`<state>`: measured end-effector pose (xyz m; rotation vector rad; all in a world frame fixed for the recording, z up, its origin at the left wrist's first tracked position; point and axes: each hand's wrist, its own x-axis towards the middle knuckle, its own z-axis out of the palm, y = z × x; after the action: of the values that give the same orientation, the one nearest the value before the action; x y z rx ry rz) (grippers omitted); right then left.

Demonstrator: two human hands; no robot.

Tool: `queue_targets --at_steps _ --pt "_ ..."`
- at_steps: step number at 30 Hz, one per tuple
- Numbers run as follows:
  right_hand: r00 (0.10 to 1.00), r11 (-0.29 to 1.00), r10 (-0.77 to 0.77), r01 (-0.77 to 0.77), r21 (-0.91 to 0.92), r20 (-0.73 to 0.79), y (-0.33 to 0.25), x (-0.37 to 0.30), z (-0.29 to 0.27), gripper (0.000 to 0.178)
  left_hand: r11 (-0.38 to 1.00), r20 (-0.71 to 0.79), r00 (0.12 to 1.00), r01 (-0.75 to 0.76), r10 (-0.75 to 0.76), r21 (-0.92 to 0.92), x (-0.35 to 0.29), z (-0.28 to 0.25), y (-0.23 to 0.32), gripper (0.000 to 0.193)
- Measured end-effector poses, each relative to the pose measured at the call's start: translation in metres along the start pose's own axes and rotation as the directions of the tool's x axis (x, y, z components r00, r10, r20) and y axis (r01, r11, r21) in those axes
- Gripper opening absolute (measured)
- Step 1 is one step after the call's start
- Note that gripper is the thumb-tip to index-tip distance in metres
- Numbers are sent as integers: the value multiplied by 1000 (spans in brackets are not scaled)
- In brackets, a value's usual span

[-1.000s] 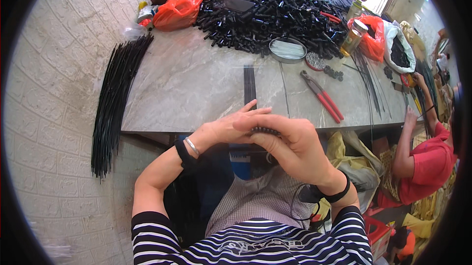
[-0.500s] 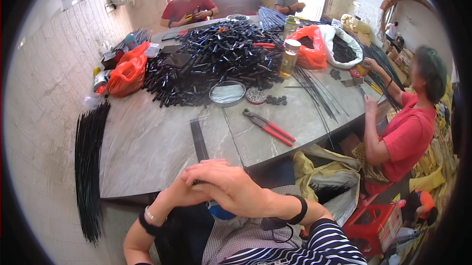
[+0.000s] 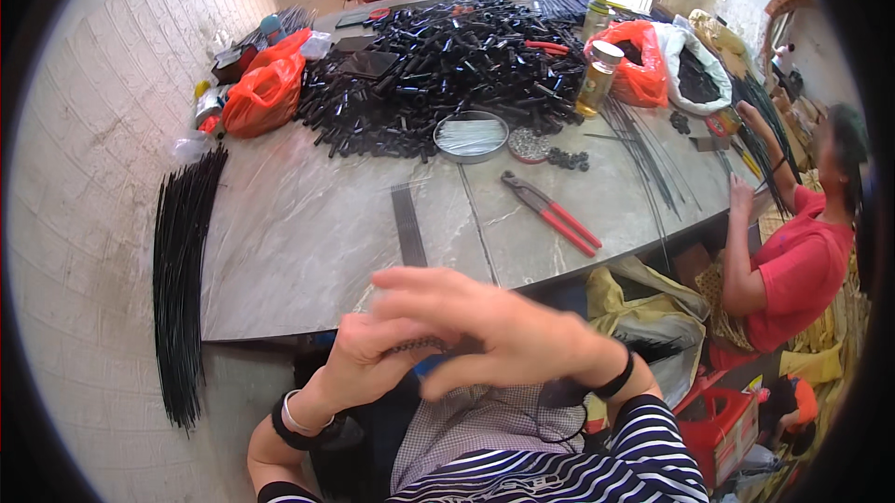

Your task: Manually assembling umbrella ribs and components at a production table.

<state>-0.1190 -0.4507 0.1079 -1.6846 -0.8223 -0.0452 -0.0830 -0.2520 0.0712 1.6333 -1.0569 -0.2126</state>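
My left hand [image 3: 368,349] is closed around a flat bundle of thin dark rods [image 3: 407,223]. Their far ends reach out over the tabletop, and a row of small dark ends shows in my fist. My right hand [image 3: 508,330] hovers over the left with fingers apart, slightly blurred, and partly hides the bundle's middle. Beyond my hands, red-handled pliers [image 3: 555,214] lie on the table. A round dish of thin pale sticks [image 3: 471,137] sits farther off, beside a smaller dish of tiny pieces [image 3: 530,145] and several small dark round parts [image 3: 569,159].
A big heap of short black tubes [image 3: 447,65] covers the table's middle. Long black rods [image 3: 182,289] overhang the left edge. Red bags [image 3: 266,93] and a bottle [image 3: 598,79] flank the heap. A co-worker in red [image 3: 797,251] sits at right; two others sit opposite.
The view has tilted down and shifted left. My right hand has lifted off the left and spread its fingers, baring the row of rod ends in my left fist.
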Motion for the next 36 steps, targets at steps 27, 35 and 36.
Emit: queue_targets --at_steps 27,35,36 --pt "780 517 122 -578 -632 -613 233 70 -150 11 981 -202 972 83 -119 -178 -4 24 12 3" --pt "806 929 65 -264 -260 -588 85 29 -106 12 990 -112 985 126 -132 -65 -2 18 6 17" --pt "849 880 -42 -219 -422 -528 59 11 -102 12 995 -98 992 76 -81 -59 5 21 6 17"
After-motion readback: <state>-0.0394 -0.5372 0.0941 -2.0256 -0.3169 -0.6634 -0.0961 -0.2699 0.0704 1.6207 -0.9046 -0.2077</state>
